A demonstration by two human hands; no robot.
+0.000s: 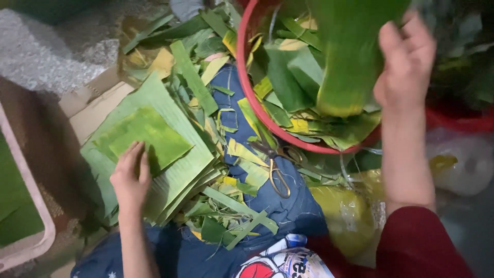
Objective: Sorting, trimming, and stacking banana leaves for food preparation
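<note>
1. Single view: one camera worn on the person's head, looking almost straight down over the lap and the floor in front.
2. Facing: the forearms enter from the bottom edge, so the top of the frame lies farther from the body.
3. Nearness: close range; the left hand (130, 177) on the stack of squared green leaf pieces (180, 154) and the right hand (405, 59) at the round red plastic basin (246, 87) fill much of the frame.
4. Coverage: basin cut off at the top edge; pale pink tray rim (31, 190) cut off at the left.
5. Shared area: none, as there is no second view.
</note>
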